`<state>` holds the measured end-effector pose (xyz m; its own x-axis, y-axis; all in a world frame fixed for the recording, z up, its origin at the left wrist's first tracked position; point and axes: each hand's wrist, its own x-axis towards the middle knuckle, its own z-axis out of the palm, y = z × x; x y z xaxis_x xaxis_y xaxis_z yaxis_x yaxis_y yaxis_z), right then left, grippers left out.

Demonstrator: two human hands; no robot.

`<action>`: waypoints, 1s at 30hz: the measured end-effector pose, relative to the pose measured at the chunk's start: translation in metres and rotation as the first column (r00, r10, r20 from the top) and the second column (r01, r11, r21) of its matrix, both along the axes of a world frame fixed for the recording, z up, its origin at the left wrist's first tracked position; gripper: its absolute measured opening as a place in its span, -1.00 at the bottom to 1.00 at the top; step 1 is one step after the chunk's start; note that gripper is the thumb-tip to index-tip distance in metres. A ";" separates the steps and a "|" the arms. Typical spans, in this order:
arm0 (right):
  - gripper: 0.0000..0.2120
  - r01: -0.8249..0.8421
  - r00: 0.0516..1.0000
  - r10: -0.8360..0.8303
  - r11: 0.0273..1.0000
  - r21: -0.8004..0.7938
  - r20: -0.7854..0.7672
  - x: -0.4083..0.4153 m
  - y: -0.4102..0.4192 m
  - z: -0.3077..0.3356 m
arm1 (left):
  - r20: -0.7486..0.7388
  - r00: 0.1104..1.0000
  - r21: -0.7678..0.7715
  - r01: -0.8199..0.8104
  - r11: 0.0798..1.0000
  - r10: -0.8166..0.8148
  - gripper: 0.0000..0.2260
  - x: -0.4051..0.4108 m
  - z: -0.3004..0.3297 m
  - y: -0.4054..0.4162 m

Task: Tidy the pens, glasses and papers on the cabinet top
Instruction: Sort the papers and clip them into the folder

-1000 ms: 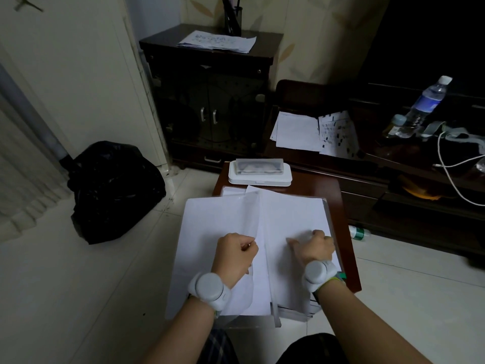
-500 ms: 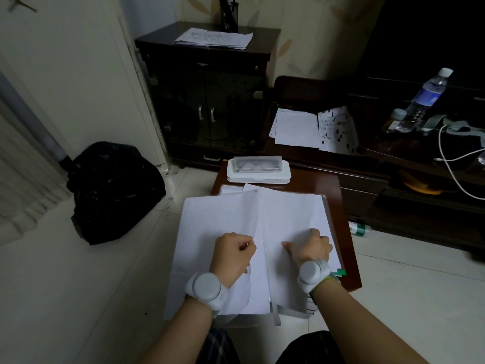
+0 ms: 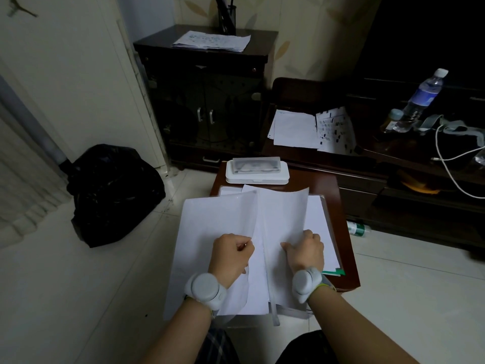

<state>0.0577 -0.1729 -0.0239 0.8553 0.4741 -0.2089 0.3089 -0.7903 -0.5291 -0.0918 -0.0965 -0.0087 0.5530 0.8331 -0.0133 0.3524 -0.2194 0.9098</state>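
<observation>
Changed: right-side sheet [image 3: 282, 219] is now lifted higher and curls up; before it lay flatter.
Left hand [image 3: 231, 254]: I pinch the left sheet [image 3: 217, 219], fingers closed on its edge.
Right hand [image 3: 305, 249]: fingers closed on the lifted sheet.
Papers: on the small table [image 3: 338, 190], near the glasses case [image 3: 257, 170].
Meaning: I think sorting goes on.

Both forearms are bare, with no sleeves reaching the wrists; the left hand [image 3: 231, 254] carries a pale grey, round, puck-like device [image 3: 206, 290] strapped at the wrist, smooth-faced with a faint circular rim; the right hand [image 3: 305, 252] wears a matching grey unit [image 3: 305, 283], seen more edge-on, with a thin yellow-green band just behind it; dark plaid fabric covers the left knee [image 3: 219, 346]; plain dark cloth covers the right knee [image 3: 308, 348].
</observation>
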 end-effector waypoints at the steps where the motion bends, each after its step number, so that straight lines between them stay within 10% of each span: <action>1: -0.55 -0.019 1.000 0.019 1.000 0.000 -0.007 0.000 0.000 0.000 | 0.004 1.000 0.004 -0.003 1.000 0.003 -0.72 0.000 0.000 0.000; 8: -0.81 -0.060 0.997 0.062 0.997 0.038 -0.038 0.002 -0.003 0.000 | 0.005 1.000 0.002 -0.021 1.000 0.021 -0.70 0.000 0.002 -0.001; 30: -0.73 0.186 0.981 -0.171 0.964 0.188 -0.093 0.064 -0.061 0.025 | -0.030 0.999 -0.018 -0.032 0.999 0.032 -0.74 0.001 0.009 -0.005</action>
